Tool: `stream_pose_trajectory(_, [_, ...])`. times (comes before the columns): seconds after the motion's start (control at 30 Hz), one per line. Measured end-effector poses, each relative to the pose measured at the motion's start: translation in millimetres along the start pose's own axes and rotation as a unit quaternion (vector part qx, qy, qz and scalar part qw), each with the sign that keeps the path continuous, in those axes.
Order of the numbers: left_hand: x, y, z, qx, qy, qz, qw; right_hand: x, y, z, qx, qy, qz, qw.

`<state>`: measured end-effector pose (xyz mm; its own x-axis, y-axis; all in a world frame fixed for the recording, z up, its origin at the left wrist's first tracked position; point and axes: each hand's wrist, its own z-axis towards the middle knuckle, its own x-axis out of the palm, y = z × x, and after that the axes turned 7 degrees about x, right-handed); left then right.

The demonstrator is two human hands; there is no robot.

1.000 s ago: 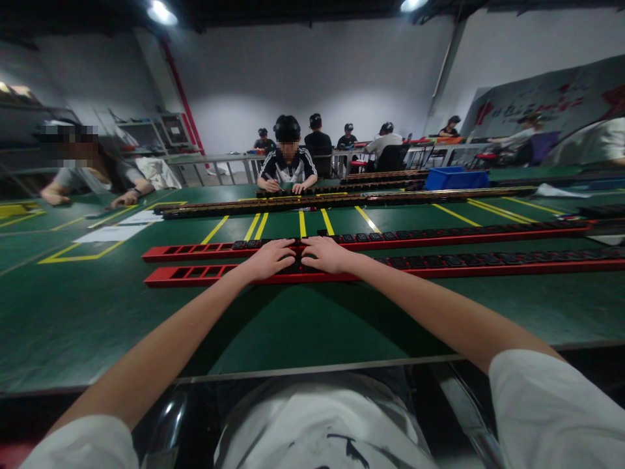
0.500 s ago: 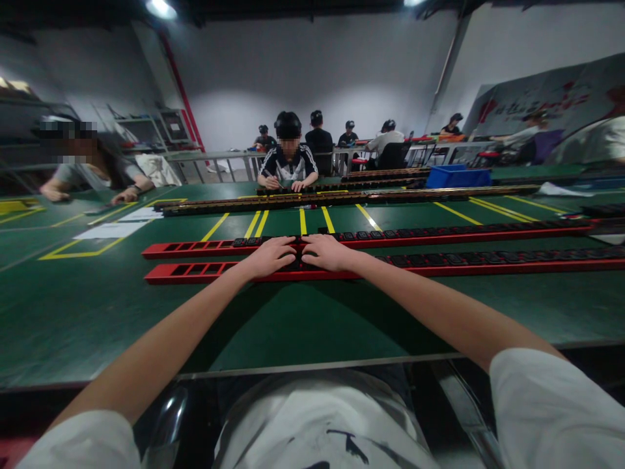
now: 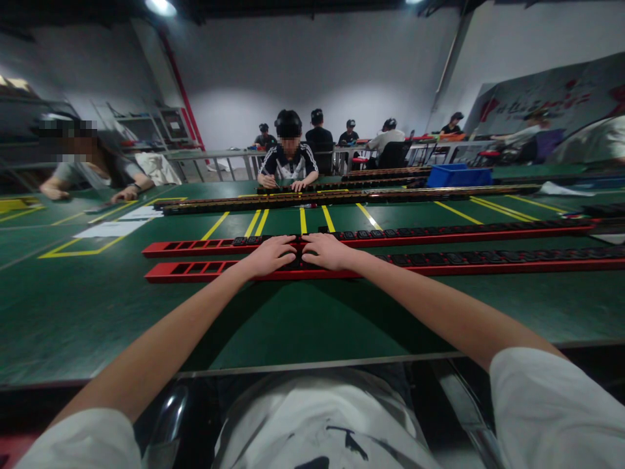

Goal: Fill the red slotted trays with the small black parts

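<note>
Two long red strips lie side by side across the bench: the near strip [image 3: 180, 274] and the far strip [image 3: 159, 249]. Both carry rows of square black modules [image 3: 413, 260], with uncovered slots at their left ends. My left hand [image 3: 270, 256] rests palm down over the strips, fingers stretched forward and thumb apart. Close beside it, my right hand [image 3: 325, 251] lies in a mirrored pose, its thumb also spread. Dark modules show in the small gap between the hands. Both sets of fingertips reach the far strip; what lies under the palms is hidden.
Long dark strips [image 3: 234, 203] stretch across the green bench [image 3: 312, 332] behind the red ones. A blue bin [image 3: 459, 176] stands at the back right; paper sheets [image 3: 110, 229] lie left. A co-worker [image 3: 288, 159] sits opposite, another person [image 3: 92, 172] at the left.
</note>
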<state>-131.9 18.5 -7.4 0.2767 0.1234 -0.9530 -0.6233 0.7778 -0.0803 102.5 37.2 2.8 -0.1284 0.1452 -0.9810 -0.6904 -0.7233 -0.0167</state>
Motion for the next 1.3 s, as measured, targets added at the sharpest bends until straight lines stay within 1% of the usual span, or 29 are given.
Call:
stream_pose_trajectory(0.27, [-0.1,0.1,0.4,0.010,0.002,0.005,1.000,-1.2,0.9,-1.3,-0.004,-0.007,0.001,1.000])
stream_pose_trajectory(0.53, [2.0,1.6,-0.4,-0.002,0.000,-0.001,1.000,-0.9,1.1,-1.1,-0.008,-0.010,0.001,1.000])
stream_pose_trajectory(0.73, [3.0,3.2,-0.6,0.005,0.001,-0.001,1.000,-1.4,0.8,-1.5,-0.006,-0.007,0.002,1.000])
stream_pose_trajectory(1.0, [2.8,2.8,-0.6,-0.003,-0.001,-0.005,1.000,-3.5,2.9,-2.3,0.000,-0.004,0.002,1.000])
stream_pose_trajectory(1.1, [2.7,2.8,-0.2,-0.002,0.008,-0.002,1.000,-4.1,3.4,-2.5,0.009,-0.003,0.002,1.000])
stream_pose_trajectory(1.3, [1.0,1.3,0.3,-0.005,0.016,0.006,1.000,-5.1,3.5,-2.4,0.002,0.000,-0.003,1.000])
